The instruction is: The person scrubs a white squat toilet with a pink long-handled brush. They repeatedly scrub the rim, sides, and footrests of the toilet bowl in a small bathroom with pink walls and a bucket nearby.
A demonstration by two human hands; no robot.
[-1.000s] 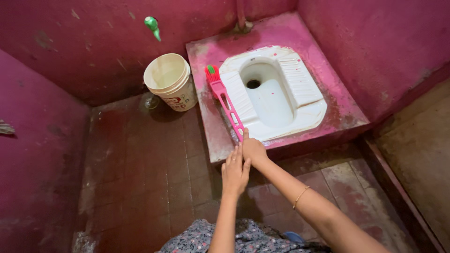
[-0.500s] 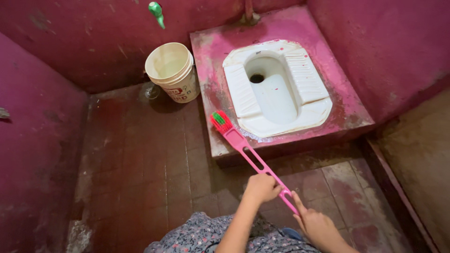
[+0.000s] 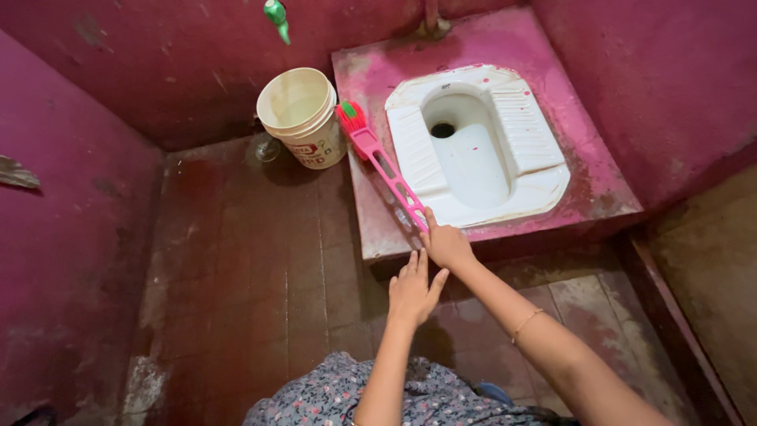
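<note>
Brush (image 3: 384, 164) pushed forward since half-second ago; bristles beside bucket (image 3: 303, 117). Right hand (image 3: 446, 243) fingers pinching handle end; left hand (image 3: 413, 289) fingers spread, behind, empty.

Both arms stretched forward from the near edge, converging toward the middle. Right hand (image 3: 447, 244) farther out, fingers curled shut in a grip, thumb pointing away, forearm running back to the near right with a thin bangle at the wrist. Left hand (image 3: 413, 289) just nearer and left of it, palm down, fingers straight and spread, touching nothing visible, forearm almost vertical below.
</note>
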